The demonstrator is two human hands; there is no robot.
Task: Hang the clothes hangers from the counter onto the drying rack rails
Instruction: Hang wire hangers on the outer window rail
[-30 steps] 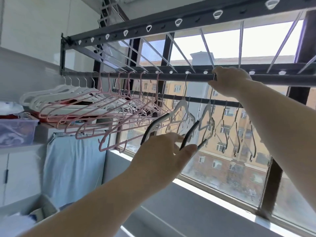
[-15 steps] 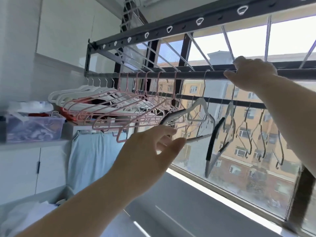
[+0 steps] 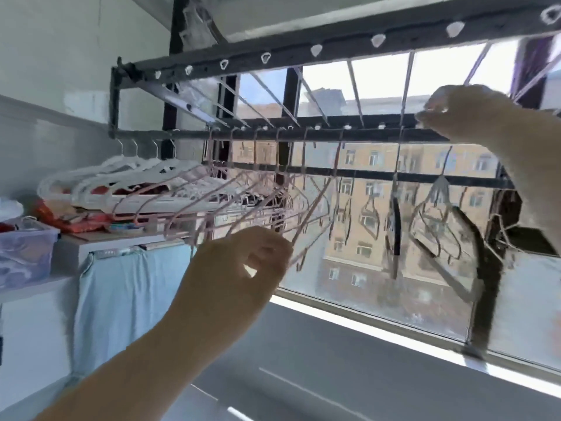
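A wide window [image 3: 349,92] with a dark frame post [image 3: 482,305] fills the right side and admits bright daylight. A tan multi-storey building [image 3: 364,180] shows through the glass. A grey sill [image 3: 349,360] runs below it. The left wall [image 3: 60,50] is white. A white cabinet [image 3: 30,329] stands against it, carrying a clear plastic storage box [image 3: 24,253]. A light blue cloth [image 3: 121,299] hangs just beside the cabinet.

Rack rail [image 3: 182,135] is running across from 10 to 2 o'clock. White hangers [image 3: 100,180] are hanging off its 10 o'clock end, and pink hangers [image 3: 243,205] are hanging next to them toward centre. Dark hangers [image 3: 440,214] are hanging at 3 o'clock, too blurred to tell which rail is carrying them. Counter [image 3: 76,253] at 9 o'clock is carrying red packets [image 3: 76,217]. Clear box [image 3: 24,250] is sitting just left on a lower ledge [image 3: 45,284]. Blue cloth [image 3: 127,299] is hanging off the counter's front edge at 8 o'clock.
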